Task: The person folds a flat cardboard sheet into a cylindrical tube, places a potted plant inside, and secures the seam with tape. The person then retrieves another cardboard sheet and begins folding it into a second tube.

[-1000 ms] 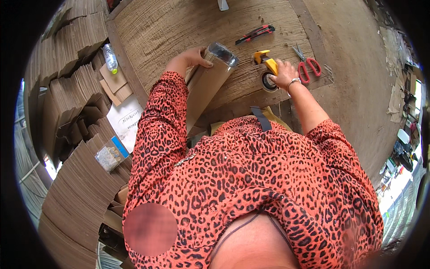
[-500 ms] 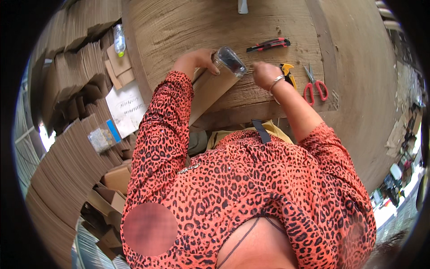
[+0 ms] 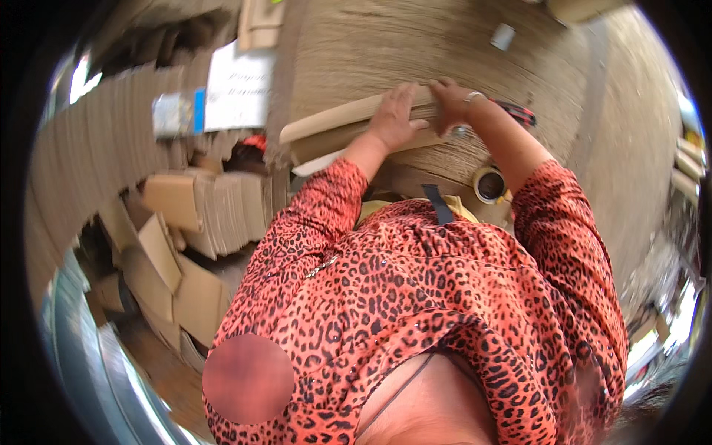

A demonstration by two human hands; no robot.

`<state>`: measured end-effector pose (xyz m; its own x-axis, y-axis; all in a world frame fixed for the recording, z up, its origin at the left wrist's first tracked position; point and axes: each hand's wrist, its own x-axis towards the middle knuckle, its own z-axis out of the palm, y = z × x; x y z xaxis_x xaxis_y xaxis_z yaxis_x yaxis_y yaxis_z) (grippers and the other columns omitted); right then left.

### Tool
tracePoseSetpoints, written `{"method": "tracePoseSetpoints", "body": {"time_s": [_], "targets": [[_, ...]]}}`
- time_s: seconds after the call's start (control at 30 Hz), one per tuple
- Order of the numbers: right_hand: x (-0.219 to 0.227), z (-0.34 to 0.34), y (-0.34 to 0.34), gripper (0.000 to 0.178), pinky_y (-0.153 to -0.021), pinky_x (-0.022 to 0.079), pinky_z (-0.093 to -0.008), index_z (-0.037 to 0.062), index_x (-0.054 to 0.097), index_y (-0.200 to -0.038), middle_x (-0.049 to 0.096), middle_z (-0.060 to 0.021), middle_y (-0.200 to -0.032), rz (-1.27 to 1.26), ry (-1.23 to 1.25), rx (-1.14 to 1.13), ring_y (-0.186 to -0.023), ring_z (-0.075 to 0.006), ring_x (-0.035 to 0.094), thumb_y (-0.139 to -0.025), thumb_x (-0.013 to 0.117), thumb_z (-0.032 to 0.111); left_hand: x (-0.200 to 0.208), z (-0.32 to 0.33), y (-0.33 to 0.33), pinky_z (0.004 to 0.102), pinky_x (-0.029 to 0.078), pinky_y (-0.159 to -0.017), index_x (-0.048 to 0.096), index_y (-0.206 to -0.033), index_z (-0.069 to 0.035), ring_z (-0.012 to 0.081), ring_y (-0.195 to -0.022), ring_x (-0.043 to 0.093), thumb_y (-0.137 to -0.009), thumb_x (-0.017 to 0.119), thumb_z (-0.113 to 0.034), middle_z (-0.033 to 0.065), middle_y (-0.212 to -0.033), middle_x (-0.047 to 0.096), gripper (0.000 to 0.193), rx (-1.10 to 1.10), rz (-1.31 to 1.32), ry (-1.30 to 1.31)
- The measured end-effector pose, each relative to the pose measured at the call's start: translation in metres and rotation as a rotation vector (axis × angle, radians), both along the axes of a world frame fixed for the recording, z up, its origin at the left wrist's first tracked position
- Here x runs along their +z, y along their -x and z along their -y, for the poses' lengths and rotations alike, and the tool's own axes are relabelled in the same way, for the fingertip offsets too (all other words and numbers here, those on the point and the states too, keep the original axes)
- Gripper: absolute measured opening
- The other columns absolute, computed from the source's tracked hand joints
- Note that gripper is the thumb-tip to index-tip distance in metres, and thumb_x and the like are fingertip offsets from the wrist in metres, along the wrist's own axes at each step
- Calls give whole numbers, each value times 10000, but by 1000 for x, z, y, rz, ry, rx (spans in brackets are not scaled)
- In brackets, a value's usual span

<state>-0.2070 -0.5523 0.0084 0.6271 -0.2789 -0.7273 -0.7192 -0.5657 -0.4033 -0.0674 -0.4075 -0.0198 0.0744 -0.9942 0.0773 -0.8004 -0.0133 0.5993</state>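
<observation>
A long folded brown cardboard box (image 3: 334, 121) lies slantwise on the wooden table, its open near-left end toward the stacks. My left hand (image 3: 397, 115) grips across its middle, fingers stretched over the far side and thumb apart along the near side. At the box's right end, my right hand (image 3: 452, 104), with a bangle at the wrist, has its fingers bent over the cardboard. A small shiny clear bit (image 3: 460, 132) shows just under that hand; the rest of it is hidden. Partly behind my right forearm lies a red and black box cutter (image 3: 517, 113).
A tape roll (image 3: 488, 184) sits by the table's near edge. Farther off lies a small pale grey piece (image 3: 503, 35). On the left stand stacks of flat cardboard (image 3: 96, 156), with a white written sheet (image 3: 237, 89) and a plastic packet (image 3: 170, 115) on them.
The box has tipped from steep to nearly crosswise, and its clear plastic end is now mostly covered. My right hand has joined the left on it. The view has swung left.
</observation>
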Motion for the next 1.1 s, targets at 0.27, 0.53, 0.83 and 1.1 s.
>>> {"method": "tracePoseSetpoints", "body": {"time_s": [0.27,0.53,0.83,1.1], "targets": [[-33,-22,29,1222,-1071,419,-421,62,282,-1467,311,-249,-1485,169,17,-59,-1318,-433,411,-451,918,297,-48,-214,-50,298,472,-867,592,-1122,-102,213,-906,584,-849,710,-171,82,-1052,592,305,1210,-492,-2],[-27,-33,39,1223,-1064,428,-422,57,255,-1475,310,-232,-1483,185,108,-54,-1280,-432,456,-483,926,306,-62,-215,-111,439,463,-894,480,-1307,-130,254,-1022,547,-870,597,-630,46,-1208,519,675,1701,-1599,202],[-69,-10,126,1245,-1095,385,-444,78,214,-1492,361,-211,-1463,366,193,-91,-1343,-394,386,-496,938,261,96,-170,-78,333,450,-968,656,-1191,-60,206,-1188,462,-870,710,-396,87,-1261,478,468,719,-702,250],[-74,0,149,1261,-1115,364,-440,77,184,-1513,374,-219,-1464,226,265,-142,-1346,-389,389,-509,931,228,142,-130,-21,325,505,-882,693,-1031,-21,242,-1046,587,-746,804,-44,129,-1192,487,307,325,-431,459]]}}
